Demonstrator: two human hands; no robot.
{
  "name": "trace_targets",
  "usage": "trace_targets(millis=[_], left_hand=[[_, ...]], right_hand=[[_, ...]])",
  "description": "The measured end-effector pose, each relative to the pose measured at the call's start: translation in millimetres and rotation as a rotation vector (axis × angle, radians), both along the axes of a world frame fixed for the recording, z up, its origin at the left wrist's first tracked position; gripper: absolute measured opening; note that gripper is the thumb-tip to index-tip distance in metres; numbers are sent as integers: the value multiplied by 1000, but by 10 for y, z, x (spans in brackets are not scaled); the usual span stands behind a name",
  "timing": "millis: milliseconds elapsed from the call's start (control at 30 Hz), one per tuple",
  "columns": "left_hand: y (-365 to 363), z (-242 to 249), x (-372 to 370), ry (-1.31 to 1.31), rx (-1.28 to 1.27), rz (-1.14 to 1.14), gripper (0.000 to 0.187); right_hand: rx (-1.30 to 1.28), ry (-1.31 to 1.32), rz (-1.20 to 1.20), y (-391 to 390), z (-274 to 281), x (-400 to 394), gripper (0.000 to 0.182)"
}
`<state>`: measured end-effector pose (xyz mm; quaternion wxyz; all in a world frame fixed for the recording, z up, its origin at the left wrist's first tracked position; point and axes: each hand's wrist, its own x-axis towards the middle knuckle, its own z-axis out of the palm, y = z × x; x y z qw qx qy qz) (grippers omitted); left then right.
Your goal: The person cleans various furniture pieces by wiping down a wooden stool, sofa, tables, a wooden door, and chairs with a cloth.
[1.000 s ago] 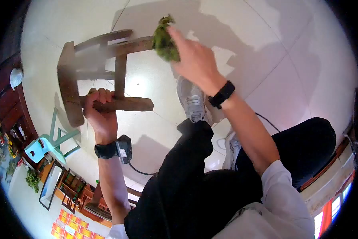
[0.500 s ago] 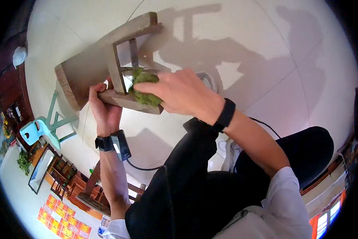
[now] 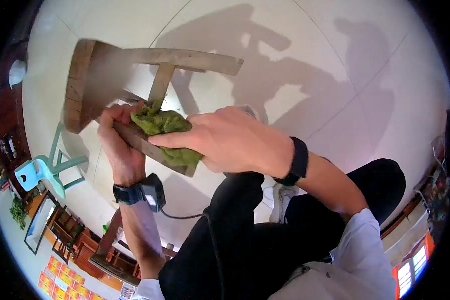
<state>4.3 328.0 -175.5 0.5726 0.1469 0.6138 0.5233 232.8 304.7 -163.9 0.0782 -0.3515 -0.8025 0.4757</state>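
A small wooden stool (image 3: 79,85) is held up on its side, its seat to the left and its legs pointing right. My left hand (image 3: 122,145) is closed round the lower leg near the seat. A green cloth (image 3: 167,125) is pressed over that same leg by my right hand (image 3: 230,137), with its index finger stretched along the cloth and the wood. The other fingers of my right hand are partly hidden behind the cloth and the leg. The cloth also touches the crossbar between the legs.
A light green plastic chair (image 3: 50,172) is on the tiled floor (image 3: 305,65) at the left. Dark wooden furniture (image 3: 85,242) and a potted plant (image 3: 19,212) are at the lower left. A cable (image 3: 214,250) runs from my left wrist across my dark trousers.
The stool has turned, with its legs swung downward at the right and the seat raised. My right hand and the cloth have moved left and down along the lower leg.
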Motion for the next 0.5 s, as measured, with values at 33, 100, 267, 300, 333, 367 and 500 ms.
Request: trace_targets(millis=[33, 100, 267, 300, 333, 367, 500], left_hand=[[26, 48, 53, -10, 66, -44, 19], [27, -191, -149, 90, 243, -72, 16], [-319, -622, -317, 883, 278, -246, 14], [-440, -748, -416, 900, 219, -282, 17], [-560, -901, -543, 906, 152, -324, 22], [-674, -1067, -663, 896, 88, -362, 27], [-1053, -1484, -1116, 731, -177, -454, 48]], right_hand=[[31, 33, -49, -56, 38, 63, 59], [93, 69, -99, -19, 125, 139, 48], [206, 211, -77, 55, 543, 362, 39], [307, 199, -44, 72, 595, 438, 51], [400, 185, -72, 77, 627, 561, 32], [411, 135, -110, 104, 704, 713, 32], [546, -170, -142, 160, 1157, 1670, 10]])
